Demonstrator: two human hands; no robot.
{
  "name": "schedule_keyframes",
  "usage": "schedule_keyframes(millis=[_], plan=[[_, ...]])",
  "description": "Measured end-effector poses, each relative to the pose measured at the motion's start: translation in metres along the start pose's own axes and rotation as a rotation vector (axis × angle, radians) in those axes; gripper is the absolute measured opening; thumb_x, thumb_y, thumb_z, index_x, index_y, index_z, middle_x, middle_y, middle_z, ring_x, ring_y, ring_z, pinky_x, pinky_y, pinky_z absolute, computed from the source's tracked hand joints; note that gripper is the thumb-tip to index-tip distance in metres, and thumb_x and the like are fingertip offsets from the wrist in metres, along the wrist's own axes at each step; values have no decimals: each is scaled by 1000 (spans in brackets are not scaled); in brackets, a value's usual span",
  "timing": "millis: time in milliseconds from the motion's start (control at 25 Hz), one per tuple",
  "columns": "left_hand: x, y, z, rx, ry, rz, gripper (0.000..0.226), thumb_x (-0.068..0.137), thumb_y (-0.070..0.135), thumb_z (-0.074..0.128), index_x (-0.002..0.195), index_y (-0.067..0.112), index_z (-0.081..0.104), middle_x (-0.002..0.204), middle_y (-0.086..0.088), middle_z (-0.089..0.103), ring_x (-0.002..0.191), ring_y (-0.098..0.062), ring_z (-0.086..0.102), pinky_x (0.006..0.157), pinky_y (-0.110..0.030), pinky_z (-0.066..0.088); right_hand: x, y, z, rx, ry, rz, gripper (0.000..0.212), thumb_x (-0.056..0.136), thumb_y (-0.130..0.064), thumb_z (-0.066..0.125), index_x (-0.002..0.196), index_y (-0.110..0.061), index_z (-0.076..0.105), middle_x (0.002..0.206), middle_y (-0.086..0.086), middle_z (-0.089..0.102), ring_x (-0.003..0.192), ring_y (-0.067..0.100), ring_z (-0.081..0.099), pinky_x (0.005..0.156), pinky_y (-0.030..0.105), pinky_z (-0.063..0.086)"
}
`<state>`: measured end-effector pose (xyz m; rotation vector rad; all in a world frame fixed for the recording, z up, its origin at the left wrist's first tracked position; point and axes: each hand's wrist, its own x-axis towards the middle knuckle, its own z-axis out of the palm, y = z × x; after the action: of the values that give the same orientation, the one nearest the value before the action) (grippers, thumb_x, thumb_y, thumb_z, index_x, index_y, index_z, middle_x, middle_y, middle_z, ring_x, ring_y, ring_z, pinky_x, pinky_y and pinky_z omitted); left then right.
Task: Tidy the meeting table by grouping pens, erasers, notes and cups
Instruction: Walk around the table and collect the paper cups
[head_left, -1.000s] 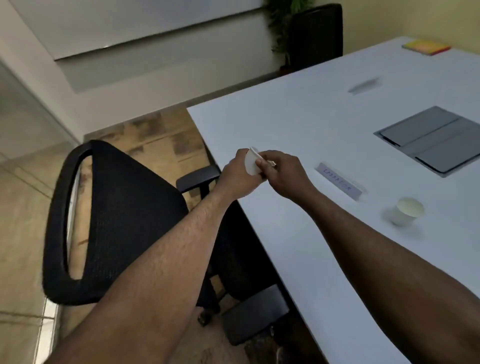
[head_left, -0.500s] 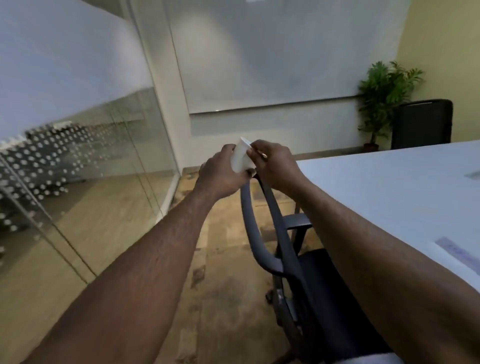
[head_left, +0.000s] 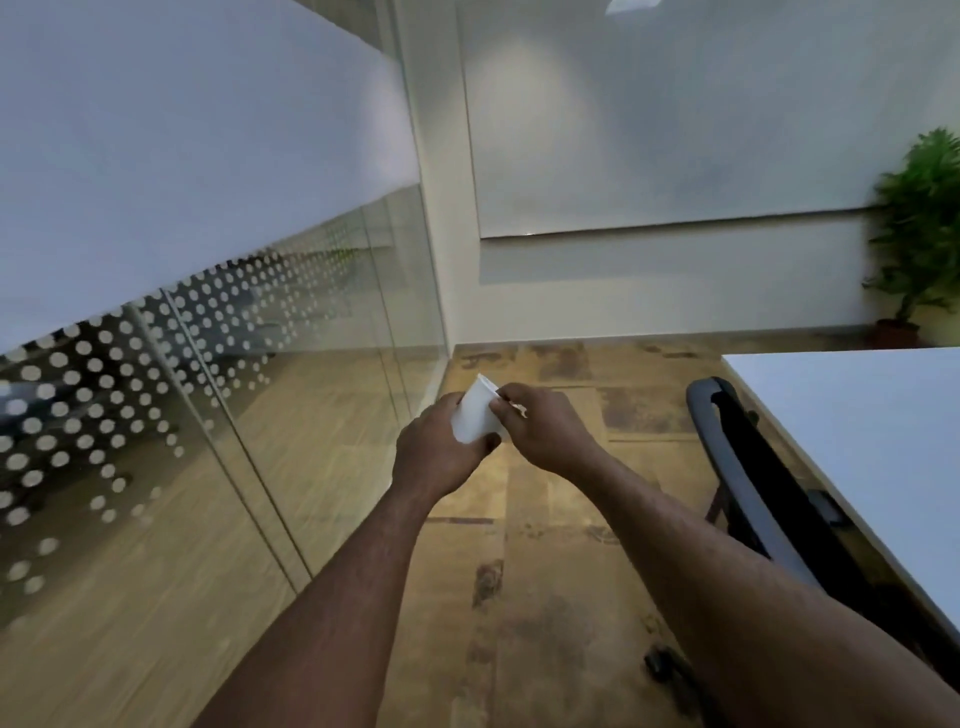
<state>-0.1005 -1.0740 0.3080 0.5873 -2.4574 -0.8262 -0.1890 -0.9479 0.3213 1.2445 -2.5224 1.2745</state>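
Near the centre of the frame, 2 hands meet over the wooden floor (head_left: 519, 571). The left hand (head_left: 434, 457) wraps its curled fingers and thumb round a white paper cup (head_left: 475, 415), tilted with its rim toward the upper right. The right hand (head_left: 545, 428) pinches the cup at its rim, fingertips curled in, with a small pale scrap showing between them; what that scrap is I cannot tell. At the right edge lie a corner of the white table (head_left: 872, 415) and a black chair (head_left: 753, 478) just beside it. A potted plant (head_left: 919, 234) stands at the far right, and dotted glass (head_left: 156, 364) fills the left.
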Motion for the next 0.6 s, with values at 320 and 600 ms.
schedule_keyframes(millis=[320, 600], plan=[[159, -105, 26, -13, -109, -167, 70, 67, 46, 79, 130, 32, 53, 113, 8, 66, 94, -15, 61, 74, -30, 49, 158, 68, 90, 119, -81, 114, 24, 94, -29, 57, 108, -17, 72, 107, 5, 72, 98, 20, 64, 84, 35, 49], [295, -130, 107, -72, -176, -118, 65, 71, 41, 79, 128, 25, 54, 118, 3, 64, 100, -20, 60, 81, -37, 52, 271, 158, 105, -4, -56, 219, 27, 96, -30, 54, 113, -16, 70, 117, 4, 70, 105, 21, 62, 87, 34, 48]])
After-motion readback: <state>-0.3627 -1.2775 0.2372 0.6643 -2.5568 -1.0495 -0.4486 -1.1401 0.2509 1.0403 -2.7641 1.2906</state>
